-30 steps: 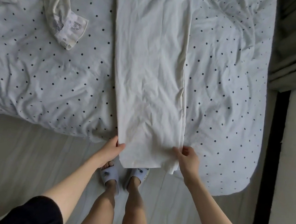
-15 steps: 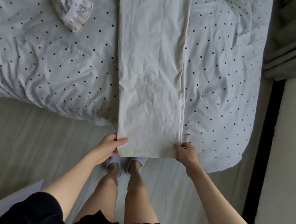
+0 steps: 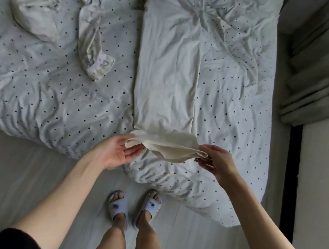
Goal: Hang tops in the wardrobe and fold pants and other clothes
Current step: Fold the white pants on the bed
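- Head view: the left hand (image 3: pixel 117 152) is turned palm up with fingers nearly straight, and one hem corner of the pants (image 3: pixel 166 80) is lying across its fingertips.
- The opposite hem corner is pinched by the right hand (image 3: pixel 215 163) between thumb and curled fingers.
- The hem is held raised off the bed, sagging between the two hands in a soft pouch.
- The pants are seen as a long, cream-white strip of thin, creased cloth, legs laid one upon the other, stretched flat up the duvet (image 3: pixel 41 91).
- The duvet is pale, heavily wrinkled and sprinkled with small dark dots.
- A crumpled pale garment (image 3: pixel 93 56) with a printed cuff is lying on the duvet left of the pants, well apart.
- White slides (image 3: pixel 135 204) are worn on a pale plank floor (image 3: pixel 11 179).
- Grey pleated curtains (image 3: pixel 319 69) are hung at the right.
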